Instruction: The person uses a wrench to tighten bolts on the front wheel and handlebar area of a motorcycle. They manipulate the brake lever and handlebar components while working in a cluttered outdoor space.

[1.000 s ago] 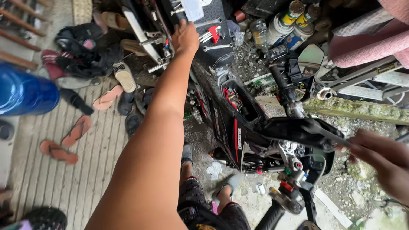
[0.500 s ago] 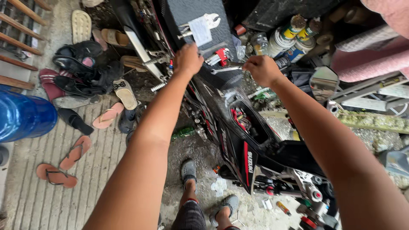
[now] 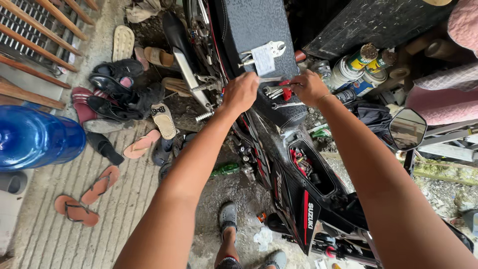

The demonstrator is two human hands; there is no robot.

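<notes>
— Where do you stand?

— Your left hand is curled over the wrenches on the motorcycle seat; your right hand pinches the red-handled tool. The opened side compartment looks untouched.

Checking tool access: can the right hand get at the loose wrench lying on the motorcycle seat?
Probably yes. The right hand is already at the seat, and the wrench lies just below it with nothing covering it.

Black textured motorcycle seat; black fairing with red and white stripes; deep blue water jug; orange flip-flops (pink pair nearby); pink checked cloth; red-handled tool.
</notes>
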